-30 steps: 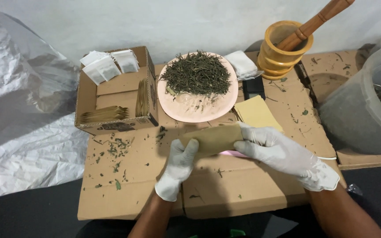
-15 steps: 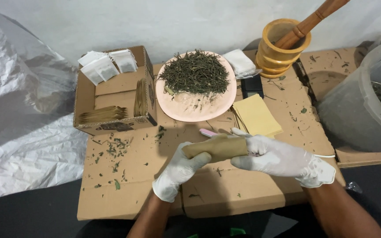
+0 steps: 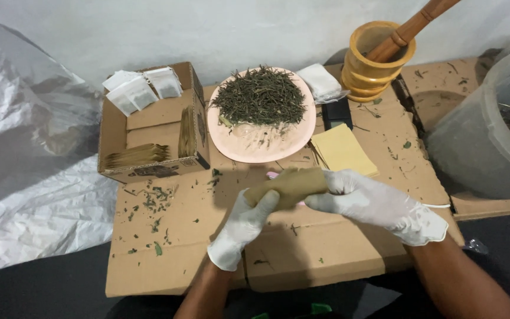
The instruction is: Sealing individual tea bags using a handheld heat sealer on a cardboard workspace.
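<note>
At 10 o'clock your box (image 3: 149, 133) holds white sachets (image 3: 140, 88) and stacked brown sleeves (image 3: 137, 155). At centre, your left hand (image 3: 244, 227) and right hand (image 3: 379, 204), both gloved, meet on one brown pouch (image 3: 287, 186), each gripping an end above the cardboard (image 3: 326, 248). The plate (image 3: 249, 147) of herbs (image 3: 260, 95) sits at 12, the mortar (image 3: 379, 59) at 1. Tilt or squeeze the pouch and contents may spill among the crumbs.
</note>
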